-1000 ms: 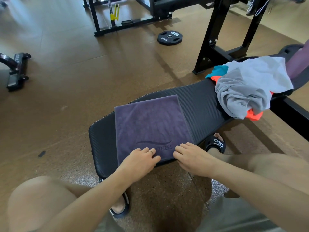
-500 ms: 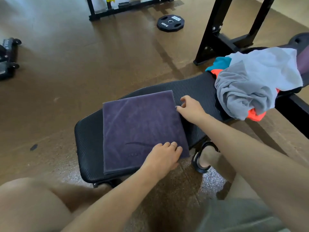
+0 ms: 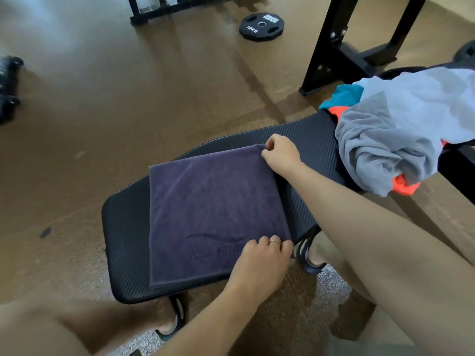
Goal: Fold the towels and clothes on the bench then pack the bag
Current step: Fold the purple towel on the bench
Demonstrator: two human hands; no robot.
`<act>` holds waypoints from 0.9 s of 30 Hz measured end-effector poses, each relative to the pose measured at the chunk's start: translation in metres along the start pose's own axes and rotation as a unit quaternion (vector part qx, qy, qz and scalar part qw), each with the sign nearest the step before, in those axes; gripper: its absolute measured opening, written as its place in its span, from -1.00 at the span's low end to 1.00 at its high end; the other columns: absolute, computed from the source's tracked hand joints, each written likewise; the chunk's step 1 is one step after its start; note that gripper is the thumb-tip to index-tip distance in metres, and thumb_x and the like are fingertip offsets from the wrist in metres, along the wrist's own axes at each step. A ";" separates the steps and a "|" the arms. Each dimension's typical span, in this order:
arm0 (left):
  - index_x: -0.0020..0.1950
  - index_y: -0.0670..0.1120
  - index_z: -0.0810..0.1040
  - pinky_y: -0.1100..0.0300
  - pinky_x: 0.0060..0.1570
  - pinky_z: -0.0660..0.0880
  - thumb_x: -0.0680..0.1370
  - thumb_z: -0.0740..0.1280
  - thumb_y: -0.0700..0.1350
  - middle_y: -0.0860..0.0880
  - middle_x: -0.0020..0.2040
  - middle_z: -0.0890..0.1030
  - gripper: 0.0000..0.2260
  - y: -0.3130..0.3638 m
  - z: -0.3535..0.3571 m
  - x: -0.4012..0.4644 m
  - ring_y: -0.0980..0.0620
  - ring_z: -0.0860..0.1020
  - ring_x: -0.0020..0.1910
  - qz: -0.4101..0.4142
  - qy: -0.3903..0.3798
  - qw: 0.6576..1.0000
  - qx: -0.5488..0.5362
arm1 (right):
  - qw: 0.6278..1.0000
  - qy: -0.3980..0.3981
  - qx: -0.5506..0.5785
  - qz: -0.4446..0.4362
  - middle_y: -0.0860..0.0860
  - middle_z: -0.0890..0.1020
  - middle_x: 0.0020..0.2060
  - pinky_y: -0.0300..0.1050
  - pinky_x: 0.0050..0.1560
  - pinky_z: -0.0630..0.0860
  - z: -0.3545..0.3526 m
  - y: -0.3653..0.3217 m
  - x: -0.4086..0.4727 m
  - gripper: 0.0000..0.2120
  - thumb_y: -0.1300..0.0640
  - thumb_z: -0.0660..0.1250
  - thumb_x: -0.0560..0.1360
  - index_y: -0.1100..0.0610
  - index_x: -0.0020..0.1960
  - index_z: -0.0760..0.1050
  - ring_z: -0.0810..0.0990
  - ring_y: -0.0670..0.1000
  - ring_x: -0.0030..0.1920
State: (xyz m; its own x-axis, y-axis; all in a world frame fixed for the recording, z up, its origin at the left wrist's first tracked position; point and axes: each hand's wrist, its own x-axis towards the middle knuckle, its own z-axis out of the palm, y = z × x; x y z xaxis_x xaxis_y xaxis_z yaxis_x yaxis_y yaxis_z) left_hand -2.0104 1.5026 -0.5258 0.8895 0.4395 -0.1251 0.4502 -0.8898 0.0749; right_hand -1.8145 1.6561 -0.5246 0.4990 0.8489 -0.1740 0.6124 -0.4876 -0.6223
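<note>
Folding is under way on the purple towel [image 3: 213,211], which lies flat as a neat, already doubled rectangle on the near end of the black bench [image 3: 305,140]. The right hand [image 3: 281,152] pinches the towel's far right corner, the cloth there slightly lifted and bunched between thumb and fingers. The left hand [image 3: 262,263], a ring on one finger, rests with curled fingers on the near right corner and seems to grip the edge, though the pinch itself is hidden under the knuckles. Both hands on the right edge suggest another fold toward the left is being readied, so this towel looks close to finished but not yet done. At the far right of the bench sits a crumpled heap of clothes [image 3: 401,140], grey and pale blue over teal and orange pieces, all unfolded. No bag is in view, so packing has not begun as far as can be seen. A weight plate [image 3: 261,26] lies on the floor beyond.
</note>
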 end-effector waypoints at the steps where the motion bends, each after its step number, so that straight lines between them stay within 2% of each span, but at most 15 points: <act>1: 0.17 -0.05 0.55 0.09 -0.38 0.50 0.54 0.43 -0.02 -0.08 -0.07 0.66 -0.76 -0.001 -0.002 -0.001 -0.05 0.63 -0.25 0.005 0.004 1.000 -0.009 | 1.000 0.004 0.009 0.002 0.03 0.56 -0.06 -0.05 -0.15 0.43 -0.003 0.001 -0.002 -0.90 0.17 0.32 0.55 0.05 -0.10 0.42 0.55 0.06 -0.06; 5: 0.17 -0.03 0.48 0.12 -0.44 0.39 0.56 0.38 -0.04 -0.04 -0.08 0.63 -0.78 0.004 -0.009 -0.009 -0.03 0.62 -0.26 0.027 0.017 0.999 -0.040 | 0.998 0.019 0.054 0.020 -0.03 0.51 -0.18 -0.15 -0.28 0.36 -0.019 0.010 -0.016 -0.90 0.20 0.30 0.55 0.08 -0.08 0.38 0.48 -0.02 -0.17; 7: 0.18 -0.02 0.43 0.12 -0.42 0.43 0.57 0.38 -0.07 -0.03 -0.06 0.62 -0.77 0.008 -0.012 -0.015 -0.03 0.62 -0.23 0.028 0.029 0.997 -0.061 | 0.996 0.034 0.077 0.040 -0.02 0.52 -0.16 -0.16 -0.30 0.37 -0.029 0.019 -0.024 -0.93 0.19 0.30 0.53 0.11 -0.03 0.41 0.47 -0.03 -0.19; 10: 0.21 -0.01 0.34 0.09 -0.32 0.50 0.63 0.29 -0.09 -0.03 0.01 0.57 -0.80 0.010 -0.023 -0.026 -0.04 0.61 -0.13 0.019 0.033 0.995 -0.093 | 0.992 0.069 0.088 0.055 0.02 0.53 -0.15 -0.14 -0.28 0.38 -0.049 0.036 -0.039 -0.86 0.21 0.33 0.48 0.17 0.02 0.44 0.48 0.01 -0.19; 12: 0.18 0.00 0.32 0.08 -0.25 0.56 0.66 0.24 -0.07 -0.01 0.02 0.55 -0.87 0.009 -0.033 -0.037 -0.02 0.59 -0.11 0.008 0.035 0.989 -0.142 | 0.991 0.093 0.078 0.054 0.05 0.54 -0.12 -0.08 -0.21 0.37 -0.064 0.044 -0.048 -0.79 0.21 0.35 0.46 0.21 0.08 0.45 0.50 0.05 -0.13; 15: 0.11 0.03 0.34 0.13 -0.19 0.53 0.67 0.22 -0.02 0.05 -0.02 0.54 -0.92 0.006 -0.047 -0.053 0.06 0.55 -0.15 -0.021 0.023 0.971 -0.237 | 0.991 0.086 0.070 0.069 0.06 0.56 -0.03 -0.13 -0.08 0.38 -0.084 0.048 -0.059 -0.77 0.19 0.37 0.48 0.19 0.11 0.49 0.49 0.05 -0.07; 18: 0.02 0.02 0.42 0.11 -0.16 0.56 0.64 0.28 0.02 0.06 -0.09 0.58 -0.90 -0.002 -0.053 -0.070 0.11 0.55 -0.20 -0.064 0.007 0.934 -0.352 | 0.984 0.035 0.151 0.093 0.10 0.62 -0.06 -0.11 -0.26 0.53 -0.097 0.029 -0.068 -0.79 0.23 0.35 0.47 0.17 0.11 0.56 0.55 0.03 -0.18; 22: -0.11 -0.12 0.50 -0.06 -0.07 0.57 0.63 0.31 -0.01 -0.12 -0.13 0.61 -0.80 -0.028 -0.056 -0.092 -0.03 0.63 -0.14 -0.157 -0.017 0.853 -0.497 | 0.970 -0.022 0.234 0.066 0.08 0.58 -0.21 -0.20 -0.29 0.54 -0.093 -0.020 -0.077 -0.85 0.32 0.31 0.53 0.19 0.06 0.57 0.54 -0.03 -0.26; 24: -0.06 -0.22 0.49 -0.12 0.02 0.57 0.64 0.30 -0.03 -0.19 -0.09 0.63 -0.75 -0.049 -0.055 -0.103 0.01 0.68 -0.13 -0.211 -0.026 0.822 -0.529 | 0.965 -0.035 0.251 0.062 0.08 0.57 -0.27 -0.19 -0.31 0.56 -0.079 -0.044 -0.075 -0.89 0.34 0.33 0.52 0.19 -0.03 0.57 0.54 -0.02 -0.31; 27: -0.01 -0.22 0.55 -0.09 0.06 0.63 0.64 0.31 -0.03 -0.12 -0.17 0.65 -0.76 -0.084 -0.052 -0.122 0.09 0.69 -0.18 -0.262 -0.044 0.788 -0.555 | 0.960 -0.050 0.265 0.073 0.11 0.59 -0.29 -0.21 -0.38 0.58 -0.053 -0.071 -0.065 -0.90 0.34 0.38 0.48 0.16 -0.14 0.55 0.58 0.01 -0.34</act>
State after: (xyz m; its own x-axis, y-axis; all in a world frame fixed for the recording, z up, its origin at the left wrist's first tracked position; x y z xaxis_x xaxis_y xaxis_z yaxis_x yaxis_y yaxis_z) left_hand -2.1524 1.5302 -0.4650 0.5719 0.6568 -0.4915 0.5893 0.0879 0.8031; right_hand -1.8584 1.6252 -0.4288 0.4777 0.8079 -0.3451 0.1293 -0.4532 -0.8820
